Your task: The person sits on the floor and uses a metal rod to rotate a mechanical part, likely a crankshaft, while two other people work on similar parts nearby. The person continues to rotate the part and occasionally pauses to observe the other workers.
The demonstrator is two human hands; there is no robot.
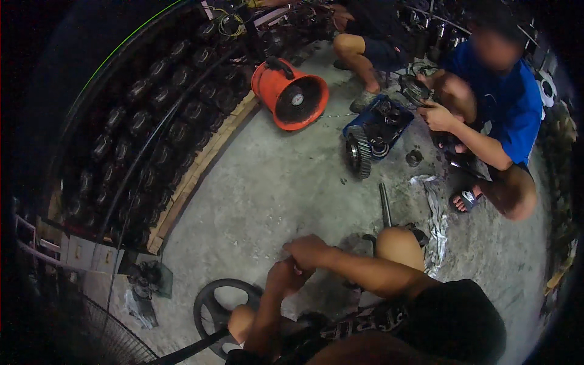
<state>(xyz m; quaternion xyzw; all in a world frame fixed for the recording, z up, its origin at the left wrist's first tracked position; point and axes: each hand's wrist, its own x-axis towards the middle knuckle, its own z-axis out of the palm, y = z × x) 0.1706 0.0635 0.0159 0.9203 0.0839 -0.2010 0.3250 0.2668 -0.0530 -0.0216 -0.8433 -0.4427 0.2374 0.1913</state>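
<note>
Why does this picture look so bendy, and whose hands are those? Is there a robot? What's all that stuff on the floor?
There's no robot here! These are a person's own bare left hand and right hand, close together. I can't tell if anything is in their grip. The camera sits on that person's head and looks down; it sees very wide, so straight edges bend. On the grey floor are an orange fan, a metal rod, and a blue tray of dark parts, with a big gear at its edge. Nearby, another person's hand holds a dark round part.
</note>
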